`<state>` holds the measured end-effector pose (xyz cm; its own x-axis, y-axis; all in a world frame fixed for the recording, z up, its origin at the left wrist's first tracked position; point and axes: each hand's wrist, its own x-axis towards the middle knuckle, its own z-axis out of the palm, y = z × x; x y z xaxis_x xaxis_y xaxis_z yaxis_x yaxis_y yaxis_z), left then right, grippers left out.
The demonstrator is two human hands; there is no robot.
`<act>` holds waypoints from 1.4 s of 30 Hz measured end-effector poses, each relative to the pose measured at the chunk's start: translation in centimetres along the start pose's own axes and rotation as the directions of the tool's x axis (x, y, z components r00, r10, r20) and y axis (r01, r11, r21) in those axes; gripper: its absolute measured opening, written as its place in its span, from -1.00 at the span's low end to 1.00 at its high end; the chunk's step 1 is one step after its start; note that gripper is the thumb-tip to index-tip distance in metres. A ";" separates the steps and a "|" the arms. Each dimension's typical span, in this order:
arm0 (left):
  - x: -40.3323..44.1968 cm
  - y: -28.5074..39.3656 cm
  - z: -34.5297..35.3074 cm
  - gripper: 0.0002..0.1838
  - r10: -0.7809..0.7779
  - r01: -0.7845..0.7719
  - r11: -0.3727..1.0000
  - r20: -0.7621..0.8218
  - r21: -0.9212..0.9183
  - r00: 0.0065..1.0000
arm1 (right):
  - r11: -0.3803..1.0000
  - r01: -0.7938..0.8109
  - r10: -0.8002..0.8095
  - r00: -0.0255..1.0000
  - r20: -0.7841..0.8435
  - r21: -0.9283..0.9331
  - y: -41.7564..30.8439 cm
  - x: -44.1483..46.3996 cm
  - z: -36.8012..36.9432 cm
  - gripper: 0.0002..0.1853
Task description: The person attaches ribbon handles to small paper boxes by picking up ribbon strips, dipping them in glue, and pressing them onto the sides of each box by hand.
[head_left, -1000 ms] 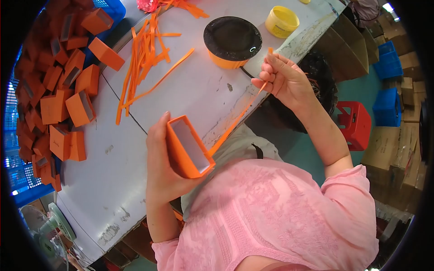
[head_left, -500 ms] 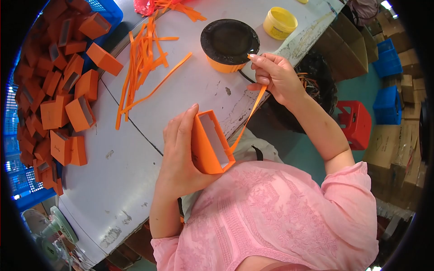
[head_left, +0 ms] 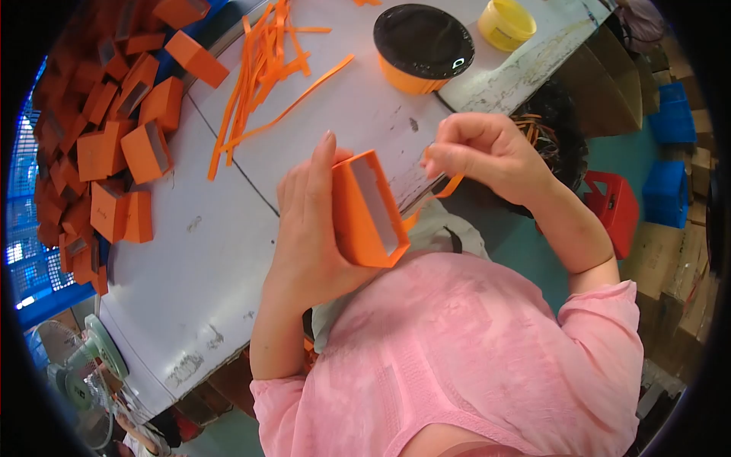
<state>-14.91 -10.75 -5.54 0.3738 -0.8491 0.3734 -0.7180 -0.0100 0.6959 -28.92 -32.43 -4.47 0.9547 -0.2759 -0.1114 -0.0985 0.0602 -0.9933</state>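
Observation:
My left hand [head_left: 304, 225] grips a small orange box [head_left: 369, 213] whose open side shows a pale inside. The box is tilted, held near the table's front edge, with my thumb below and my fingers along its far side. To the right, my right hand [head_left: 487, 156] pinches an orange ribbon [head_left: 451, 186] between thumb and fingertips. The ribbon sags from my right hand toward the box's right side, where part of it is hidden behind the box. A bit of orange shows at my fingertips.
Many orange boxes [head_left: 145, 148] are heaped at the left by a blue crate. Loose orange ribbons [head_left: 263, 68] lie on the table [head_left: 183, 251]. A black-topped orange pot [head_left: 422, 46] and a yellow tub [head_left: 506, 24] stand farther back. A red stool [head_left: 613, 213] is at right, a fan [head_left: 91, 358] at lower left.
My right hand has come lower and nearer to the box, and the ribbon has gone from taut to slack. My left hand still holds the box. The view has shifted, moving the table items upward.

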 end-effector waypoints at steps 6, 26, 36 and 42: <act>-0.1 0.5 -0.1 0.30 0.078 -0.076 0.994 -0.019 0.082 0.997 | 0.987 -0.077 0.107 0.971 0.213 -0.143 -1.3 1.2 2.4 -0.80; -1.6 0.8 -1.0 0.29 0.121 -0.144 0.964 0.116 0.224 0.986 | 0.920 -0.188 0.283 0.925 0.252 -0.344 -0.2 1.7 4.5 -0.80; -4.2 -1.4 -4.3 0.50 -0.093 0.244 0.816 0.297 -0.524 0.950 | 0.736 0.532 -0.429 0.845 0.320 -0.419 -2.1 2.9 4.9 -0.85; -6.1 -4.1 -9.4 0.55 0.014 0.193 0.852 0.389 -0.487 0.921 | 0.355 0.758 -0.534 0.645 0.547 -0.548 -1.0 4.5 7.0 -0.85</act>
<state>-8.68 -0.57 -4.90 0.1057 -0.9877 0.1153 -0.2534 0.0854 0.9636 -22.57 -27.01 -3.76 0.8218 0.3146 0.4751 0.5350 -0.7130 -0.4532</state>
